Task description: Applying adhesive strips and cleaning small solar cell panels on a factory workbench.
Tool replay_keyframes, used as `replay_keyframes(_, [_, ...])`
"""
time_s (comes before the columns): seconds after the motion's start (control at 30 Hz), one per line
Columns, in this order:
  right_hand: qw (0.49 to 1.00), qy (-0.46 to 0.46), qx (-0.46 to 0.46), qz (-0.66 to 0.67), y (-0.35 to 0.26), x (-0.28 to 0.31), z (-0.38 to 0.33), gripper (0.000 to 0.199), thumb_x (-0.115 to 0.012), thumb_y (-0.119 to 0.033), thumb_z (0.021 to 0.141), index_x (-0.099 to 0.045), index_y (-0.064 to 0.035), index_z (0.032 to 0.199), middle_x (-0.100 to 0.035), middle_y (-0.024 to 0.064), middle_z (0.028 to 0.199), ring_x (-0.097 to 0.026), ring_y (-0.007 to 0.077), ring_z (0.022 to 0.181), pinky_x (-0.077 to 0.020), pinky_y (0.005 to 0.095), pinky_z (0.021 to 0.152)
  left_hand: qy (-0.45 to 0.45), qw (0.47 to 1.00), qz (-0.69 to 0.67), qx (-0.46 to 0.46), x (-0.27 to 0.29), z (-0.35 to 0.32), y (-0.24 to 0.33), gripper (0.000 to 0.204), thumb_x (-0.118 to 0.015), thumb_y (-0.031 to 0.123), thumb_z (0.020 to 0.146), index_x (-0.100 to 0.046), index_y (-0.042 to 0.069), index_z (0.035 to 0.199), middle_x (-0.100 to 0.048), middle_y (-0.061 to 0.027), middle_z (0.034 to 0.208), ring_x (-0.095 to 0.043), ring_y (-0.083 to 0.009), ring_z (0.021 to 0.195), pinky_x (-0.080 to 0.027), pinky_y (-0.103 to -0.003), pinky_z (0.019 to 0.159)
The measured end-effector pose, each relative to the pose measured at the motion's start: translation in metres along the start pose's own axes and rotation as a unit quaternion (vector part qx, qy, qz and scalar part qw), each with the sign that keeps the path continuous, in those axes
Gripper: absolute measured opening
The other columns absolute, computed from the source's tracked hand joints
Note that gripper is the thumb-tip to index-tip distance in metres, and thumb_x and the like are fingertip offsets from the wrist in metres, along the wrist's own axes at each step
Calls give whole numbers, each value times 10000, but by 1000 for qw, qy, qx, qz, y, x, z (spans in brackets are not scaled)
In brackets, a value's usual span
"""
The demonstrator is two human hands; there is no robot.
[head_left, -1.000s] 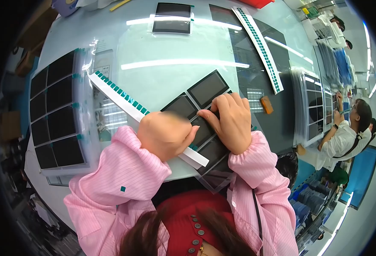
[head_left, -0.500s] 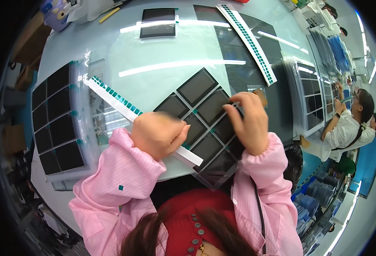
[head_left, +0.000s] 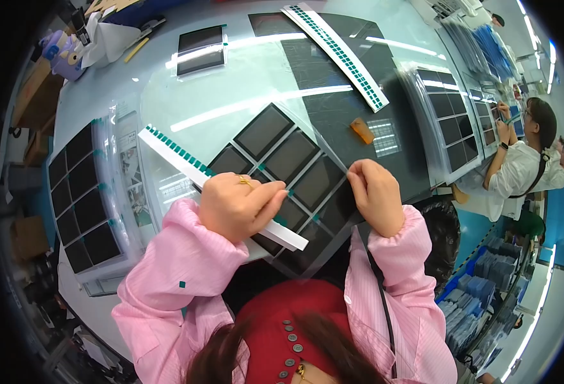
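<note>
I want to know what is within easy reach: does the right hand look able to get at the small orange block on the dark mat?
Probably yes. The orange block lies in the open on the dark mat, just beyond the right hand, with nothing between them, though that hand is pinching the clear film.

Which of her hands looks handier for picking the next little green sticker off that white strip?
Probably the left hand: it rests right on the white strip of green stickers. The right hand is pinching the clear film's edge, away from the strip.

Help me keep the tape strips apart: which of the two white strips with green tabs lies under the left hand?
The near strip, running diagonally beneath the left hand. The other strip lies far up the table, untouched.
</note>
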State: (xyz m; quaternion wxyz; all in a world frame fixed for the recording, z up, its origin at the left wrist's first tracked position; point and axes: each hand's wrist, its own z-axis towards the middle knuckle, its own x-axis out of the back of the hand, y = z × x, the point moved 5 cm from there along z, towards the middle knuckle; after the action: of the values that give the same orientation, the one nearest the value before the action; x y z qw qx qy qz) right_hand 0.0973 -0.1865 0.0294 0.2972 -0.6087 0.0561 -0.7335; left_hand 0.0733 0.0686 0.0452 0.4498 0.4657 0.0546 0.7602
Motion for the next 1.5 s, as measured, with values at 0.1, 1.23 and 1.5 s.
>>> replay_keyframes(0.1, [981, -105, -116, 118, 8, 12, -10, 75, -710, -73, 901, -666, -17, 922, -621, 81, 719, -600, 209, 618, -464, 327, 593, -28, 999, 2, -16, -10, 9, 11, 86, -803, 129, 838, -771, 105, 914, -641, -15, 593, -614, -206, 501, -460, -337, 502])
replay_keyframes(1.23, [901, -248, -68, 349, -54, -5, -17, 63, -744, -9, 854, -692, -12, 890, -632, 17, 746, -574, 69, 620, -410, 241, 541, 16, 999, -9, -32, -44, 5, 15, 246, -801, 87, 845, -742, 80, 1083, -568, -1, 566, -599, -186, 488, -428, -324, 470])
replay_keyframes(1.5, [826, -214, -292, 431, 18, -18, 11, 126, -689, -119, 993, -674, 5, 975, -611, -17, 690, -508, 36, 513, -356, 197, 468, -125, 991, 35, -39, -62, 1, 15, 328, -798, 299, 856, -742, 160, 1148, -582, 4, 588, -608, -207, 515, -468, -354, 506])
